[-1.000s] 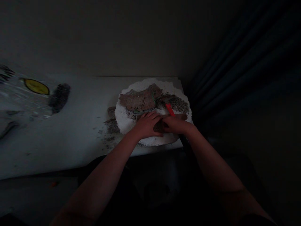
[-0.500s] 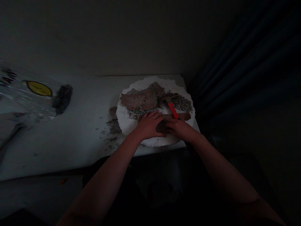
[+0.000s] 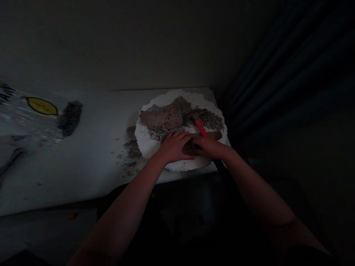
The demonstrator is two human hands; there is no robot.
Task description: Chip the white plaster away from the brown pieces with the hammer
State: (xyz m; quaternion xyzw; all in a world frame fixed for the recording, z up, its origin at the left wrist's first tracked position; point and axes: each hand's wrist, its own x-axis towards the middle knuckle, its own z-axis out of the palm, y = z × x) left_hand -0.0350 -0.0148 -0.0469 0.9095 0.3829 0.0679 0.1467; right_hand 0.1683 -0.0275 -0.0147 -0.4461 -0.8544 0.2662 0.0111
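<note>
The scene is dim. A round white foam slab (image 3: 155, 147) lies at the table's right end. My left hand (image 3: 173, 147) and my right hand (image 3: 210, 146) meet over its near part, both closed around a dark brown lump (image 3: 189, 148) between them. Just beyond my hands lies a tool with a red handle (image 3: 200, 127) and a brown stick (image 3: 215, 135). A perforated brown slab fragment (image 3: 163, 117) rests on the far part of the foam, with grey rubble (image 3: 212, 120) to its right.
The white table (image 3: 91, 147) holds grey crumbs (image 3: 131, 149) left of the foam. At far left lie a clear plastic bag with a yellow oval (image 3: 42, 105) and a dark patch (image 3: 70, 116). A dark curtain (image 3: 277, 85) hangs at the right. A wall stands behind.
My hands stay closed on the lump over the foam. Only the view has shifted slightly; nothing else has visibly moved.
</note>
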